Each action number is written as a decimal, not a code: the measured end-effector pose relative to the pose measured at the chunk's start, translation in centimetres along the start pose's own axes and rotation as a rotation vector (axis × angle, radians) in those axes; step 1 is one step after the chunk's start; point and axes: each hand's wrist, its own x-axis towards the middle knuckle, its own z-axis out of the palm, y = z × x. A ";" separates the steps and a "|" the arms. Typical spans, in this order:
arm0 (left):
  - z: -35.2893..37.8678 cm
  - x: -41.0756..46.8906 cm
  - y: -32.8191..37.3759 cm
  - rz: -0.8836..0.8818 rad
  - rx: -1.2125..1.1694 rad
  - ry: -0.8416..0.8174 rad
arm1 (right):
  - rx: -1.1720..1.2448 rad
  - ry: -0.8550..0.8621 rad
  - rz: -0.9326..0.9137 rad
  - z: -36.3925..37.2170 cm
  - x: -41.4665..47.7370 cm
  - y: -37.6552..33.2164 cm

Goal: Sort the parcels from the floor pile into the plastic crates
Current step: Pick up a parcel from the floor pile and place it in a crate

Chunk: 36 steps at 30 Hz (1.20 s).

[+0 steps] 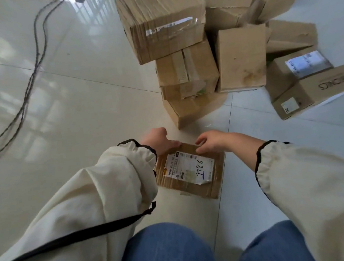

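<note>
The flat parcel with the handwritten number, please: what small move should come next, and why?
Probably grip its far edge with both hands and lift it. The left hand and right hand rest at that edge of the flat parcel, which seems to lie on the floor.

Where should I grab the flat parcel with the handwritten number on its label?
By its far edge, coming from above. The parcel lies flat, label up, on the floor, so there is no tall side to clamp. Probably tip that edge up, then pinch the thin cardboard with thumbs on top. The left hand and right hand sit at that edge.
</note>
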 end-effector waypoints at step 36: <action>5.1 -2.4 2.1 -0.133 -0.789 -0.263 | 0.697 -0.143 0.220 -2.6 -1.3 5.7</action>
